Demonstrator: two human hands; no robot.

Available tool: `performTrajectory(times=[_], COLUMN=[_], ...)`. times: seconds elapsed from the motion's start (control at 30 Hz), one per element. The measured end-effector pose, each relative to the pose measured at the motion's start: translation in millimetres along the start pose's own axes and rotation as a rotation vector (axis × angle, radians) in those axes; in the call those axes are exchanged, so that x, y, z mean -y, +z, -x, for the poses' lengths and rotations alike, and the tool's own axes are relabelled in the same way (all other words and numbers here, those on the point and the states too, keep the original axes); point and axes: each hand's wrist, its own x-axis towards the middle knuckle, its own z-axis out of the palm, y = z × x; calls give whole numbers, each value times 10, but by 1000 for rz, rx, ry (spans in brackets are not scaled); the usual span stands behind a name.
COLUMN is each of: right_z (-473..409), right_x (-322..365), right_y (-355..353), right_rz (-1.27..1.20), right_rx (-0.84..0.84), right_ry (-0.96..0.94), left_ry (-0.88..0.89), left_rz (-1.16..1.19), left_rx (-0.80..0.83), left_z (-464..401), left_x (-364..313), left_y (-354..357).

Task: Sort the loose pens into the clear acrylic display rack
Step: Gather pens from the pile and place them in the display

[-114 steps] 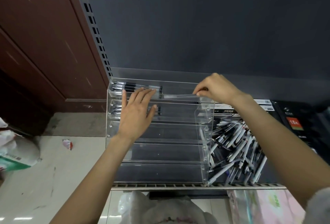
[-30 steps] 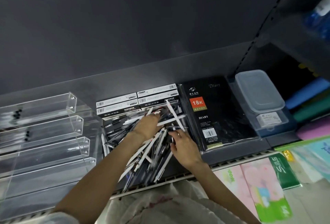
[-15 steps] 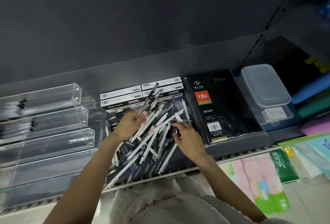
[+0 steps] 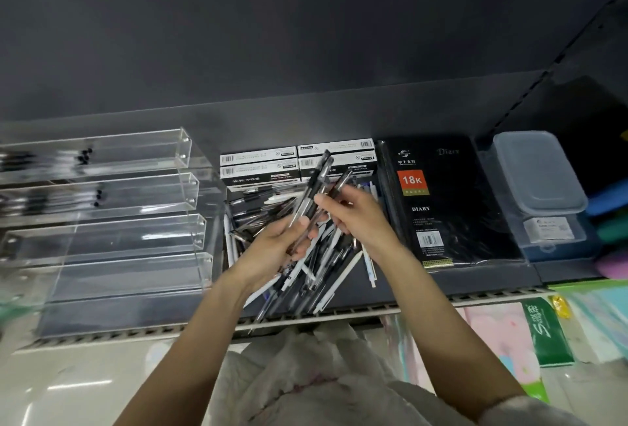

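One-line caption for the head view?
Left hand and right hand gather black-capped clear pens above the loose pen pile, beside the clear acrylic rack.

Rack left of pen pile, diary right.

Black pens in both hands' grip.

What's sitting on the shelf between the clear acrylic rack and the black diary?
In the head view, a pile of loose pens and white pen boxes lie between the clear acrylic rack and the black diary.
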Motion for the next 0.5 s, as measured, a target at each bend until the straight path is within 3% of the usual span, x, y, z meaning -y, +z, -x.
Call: performTrajectory(times=[0.13,0.33,0.5], right_z=[24,55,36], right_x=[20,9,-16], right_y=[34,53,34], right_rz=[-67,-232,-149], right_rx=[33,-54,161], right_ry=[20,-16,118], left_ry=[-39,-79,-91], left_rz=[24,68,25], left_rx=[-41,-6,52], left_z=[96,225,292], left_x=[8,40,86], left_y=[59,99,152])
